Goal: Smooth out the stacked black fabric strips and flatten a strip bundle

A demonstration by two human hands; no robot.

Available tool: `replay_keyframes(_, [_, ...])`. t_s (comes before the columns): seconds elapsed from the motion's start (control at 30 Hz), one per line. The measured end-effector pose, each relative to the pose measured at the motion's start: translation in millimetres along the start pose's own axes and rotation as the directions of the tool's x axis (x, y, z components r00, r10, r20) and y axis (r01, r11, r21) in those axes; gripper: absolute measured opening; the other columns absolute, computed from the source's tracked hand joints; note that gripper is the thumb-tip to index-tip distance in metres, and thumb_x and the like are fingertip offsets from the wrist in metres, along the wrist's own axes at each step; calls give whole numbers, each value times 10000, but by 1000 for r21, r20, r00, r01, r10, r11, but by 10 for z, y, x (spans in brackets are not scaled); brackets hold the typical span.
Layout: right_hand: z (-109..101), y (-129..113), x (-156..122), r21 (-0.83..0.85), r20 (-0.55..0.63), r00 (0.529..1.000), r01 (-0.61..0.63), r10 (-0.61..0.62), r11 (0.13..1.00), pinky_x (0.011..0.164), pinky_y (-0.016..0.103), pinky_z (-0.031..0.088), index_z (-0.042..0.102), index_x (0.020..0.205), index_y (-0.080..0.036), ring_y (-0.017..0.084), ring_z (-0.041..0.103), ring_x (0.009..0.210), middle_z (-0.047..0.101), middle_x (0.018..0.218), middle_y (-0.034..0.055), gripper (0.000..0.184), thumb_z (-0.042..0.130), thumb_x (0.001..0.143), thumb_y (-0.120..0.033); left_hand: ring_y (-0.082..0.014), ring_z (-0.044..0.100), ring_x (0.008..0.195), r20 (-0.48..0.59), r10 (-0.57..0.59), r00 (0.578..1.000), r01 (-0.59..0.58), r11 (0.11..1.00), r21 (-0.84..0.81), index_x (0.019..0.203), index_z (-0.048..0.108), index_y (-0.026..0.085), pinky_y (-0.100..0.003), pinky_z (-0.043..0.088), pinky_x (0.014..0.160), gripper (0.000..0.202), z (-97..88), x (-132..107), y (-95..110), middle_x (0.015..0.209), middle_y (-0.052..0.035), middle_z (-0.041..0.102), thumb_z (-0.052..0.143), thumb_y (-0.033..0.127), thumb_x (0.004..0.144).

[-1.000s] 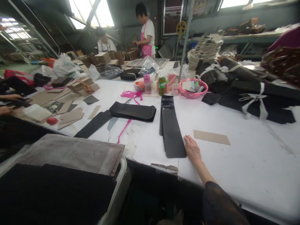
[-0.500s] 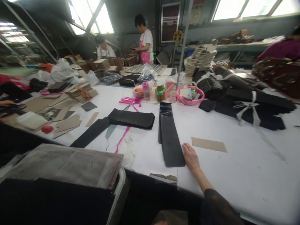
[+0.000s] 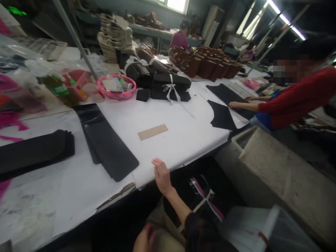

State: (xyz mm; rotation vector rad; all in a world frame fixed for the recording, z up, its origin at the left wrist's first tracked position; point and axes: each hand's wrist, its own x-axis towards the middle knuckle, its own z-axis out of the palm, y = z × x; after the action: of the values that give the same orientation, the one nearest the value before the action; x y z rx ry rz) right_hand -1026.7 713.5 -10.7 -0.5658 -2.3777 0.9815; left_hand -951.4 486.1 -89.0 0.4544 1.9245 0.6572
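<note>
My right hand is above the table's front edge, fingers stretched out and holding nothing. To its left, apart from it, black strips lie overlapped on the white-covered table. Beyond the fingertips a tan rectangular piece lies flat. My left hand is low at the bottom edge, near my lap; its fingers are blurred and partly hidden. A thicker stack of black pieces rests at the far left.
A pink basket with small items and a tied black bundle stand farther back. On the right a person in a red sleeve handles black sheets. Below the table edge are a large bin and a white container.
My view has swung to the right. My right hand has left the edge of the black strips and moved back over the table edge. The strips and tan piece appear unmoved on the table.
</note>
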Motion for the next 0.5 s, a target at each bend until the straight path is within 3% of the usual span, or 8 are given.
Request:
replay_keyframes(0.07, [-511,249,-757,5,17,978,-207,207,978,1115,428,427,578,1217,-247,185,510,1257,587,1291,59,342,356,957,-238,-214,660,1063,7,24,1000,-24,997,-73,1067,608,118,-257,487,920,269,188,105,-80,1131,-138,698,471,194,848])
replay_keyframes(0.1, [-768,414,-1097,-39,-36,937,-348,347,937,1093,470,449,609,1174,-238,219,546,1218,612,1246,74,326,384,939,-266,-224,661,1057,5,33,999,-32,992,-118,1065,597,114,-270,492,916,276,276,165,-95,1122,-147,698,491,216,831])
replay_keyframes(0.17, [-1246,782,-1605,-104,-133,742,-670,658,735,1045,468,497,652,1087,-260,262,573,1189,629,1204,80,273,482,893,-351,-247,667,1039,-7,43,999,-44,968,-246,1084,563,112,-293,513,888,354,444,304,-96,1102,-162,696,541,295,782])
replay_keyframes(0.2, [-1454,974,-1754,-113,-171,676,-736,717,667,991,473,531,651,1093,-259,287,569,1192,614,1224,103,288,514,877,-391,-257,673,1022,-11,42,999,-43,945,-325,1095,539,114,-300,526,867,416,526,382,-94,1085,-167,697,561,346,750])
replay_keyframes(0.27, [-1774,1358,-1856,-115,-210,586,-810,783,576,965,490,529,610,1169,-225,287,573,1180,595,1250,123,376,538,875,-450,-283,688,956,-33,11,999,-24,907,-420,1057,510,124,-325,548,819,499,676,555,-109,1004,-175,701,573,454,688])
replay_keyframes(0.33, [-1948,1738,-1786,-107,-207,525,-851,826,514,967,493,513,569,1224,-195,260,597,1133,612,1224,124,453,533,887,-496,-325,693,889,-102,-88,991,44,929,-367,947,516,139,-369,554,795,516,797,729,-151,879,-175,693,569,555,647])
replay_keyframes(0.4, [-1995,2094,-1675,-98,-166,464,-886,870,454,961,469,513,583,1211,-185,240,635,1058,656,1150,117,479,522,885,-531,-359,687,929,-215,-209,954,139,944,-299,913,537,141,-392,549,832,558,879,865,-180,864,-172,689,599,611,619])
replay_keyframes(0.5, [-1953,2508,-1611,-92,-75,403,-914,912,396,892,406,557,682,1057,-177,262,689,925,719,969,110,483,510,844,-575,-349,649,1083,-278,-317,907,189,895,-405,1038,585,145,-382,543,909,609,936,942,-97,1023,-158,706,701,565,613])
